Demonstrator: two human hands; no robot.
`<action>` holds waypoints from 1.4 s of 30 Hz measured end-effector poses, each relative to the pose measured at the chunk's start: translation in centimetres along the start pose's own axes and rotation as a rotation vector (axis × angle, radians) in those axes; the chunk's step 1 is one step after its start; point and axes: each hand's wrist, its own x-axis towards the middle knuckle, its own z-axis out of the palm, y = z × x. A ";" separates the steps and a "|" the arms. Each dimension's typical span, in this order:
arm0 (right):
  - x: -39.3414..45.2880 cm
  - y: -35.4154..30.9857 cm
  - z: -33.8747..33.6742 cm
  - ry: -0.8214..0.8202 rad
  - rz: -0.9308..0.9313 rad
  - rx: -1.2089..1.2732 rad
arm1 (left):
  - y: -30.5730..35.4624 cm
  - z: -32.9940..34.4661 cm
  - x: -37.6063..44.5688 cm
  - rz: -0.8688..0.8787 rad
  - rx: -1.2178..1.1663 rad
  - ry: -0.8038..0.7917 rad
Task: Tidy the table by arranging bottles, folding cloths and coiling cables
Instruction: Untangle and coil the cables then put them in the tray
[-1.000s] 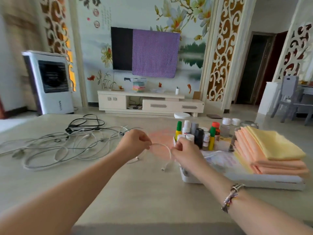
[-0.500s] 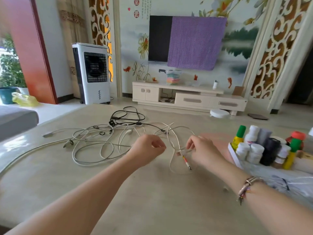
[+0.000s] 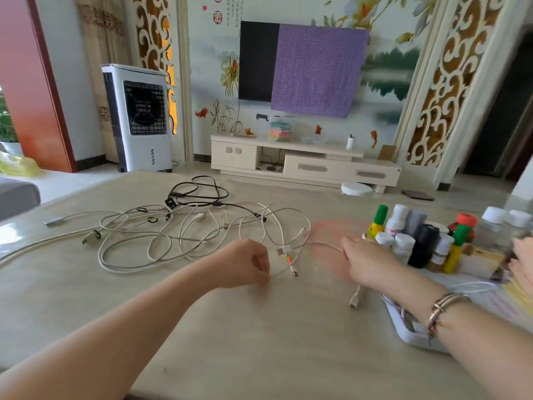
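A tangle of white and black cables (image 3: pixel 184 226) lies spread over the beige table (image 3: pixel 259 342) at the middle left. My left hand (image 3: pixel 245 264) pinches a thin white cable (image 3: pixel 320 244) near its plug ends. My right hand (image 3: pixel 367 264) holds the same cable further along, and one plug end (image 3: pixel 354 300) hangs below that hand. Several small bottles (image 3: pixel 418 241) stand grouped in a white tray (image 3: pixel 409 333) at the right. A corner of the stacked orange cloths (image 3: pixel 523 255) shows at the right edge.
A silver plug (image 3: pixel 53 220) lies at the table's far left on a long pale cable. Beyond the table stand an air cooler (image 3: pixel 138 116), a low TV cabinet (image 3: pixel 305 163) and a wall TV half covered with purple cloth (image 3: pixel 317 67).
My hands have spread further apart, stretching the thin white cable between them. My right hand has moved right toward the bottles. The view has swung left and then slightly back.
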 end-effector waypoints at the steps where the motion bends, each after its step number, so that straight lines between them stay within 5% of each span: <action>1: -0.2 0.3 -0.2 -0.028 -0.070 -0.020 | -0.3 -0.3 -0.1 -0.019 0.029 0.014; 5: -1.4 1.2 -0.9 -0.125 -0.241 -0.065 | -0.7 -0.9 -0.4 -0.003 0.093 0.023; 13: -2.7 1.1 -1.2 0.079 -0.481 -0.248 | -0.1 -1.7 -0.3 0.008 0.036 0.352; 18: -3.0 0.3 -2.0 0.090 -0.641 -0.301 | -0.1 -2.4 -1.1 0.001 -0.192 0.337; 22: -3.0 -0.3 -2.5 0.101 -0.641 -0.149 | -0.1 -3.4 -1.5 0.001 -0.219 0.341; 29: -3.5 -0.7 -3.1 -0.159 -0.542 -0.145 | -1.8 -4.1 -1.3 -0.073 -0.224 0.331; 34: -3.1 -1.3 -2.8 -0.065 -0.659 -0.272 | -1.7 -3.6 -0.4 -0.056 -0.224 0.370; 39: -2.9 -2.0 -2.7 0.067 -0.612 0.376 | -1.9 -2.6 -0.1 -0.211 -0.325 0.520; 42: -2.8 -3.6 -2.8 0.153 -0.524 0.811 | -1.5 -2.2 -0.5 -0.383 -0.872 0.501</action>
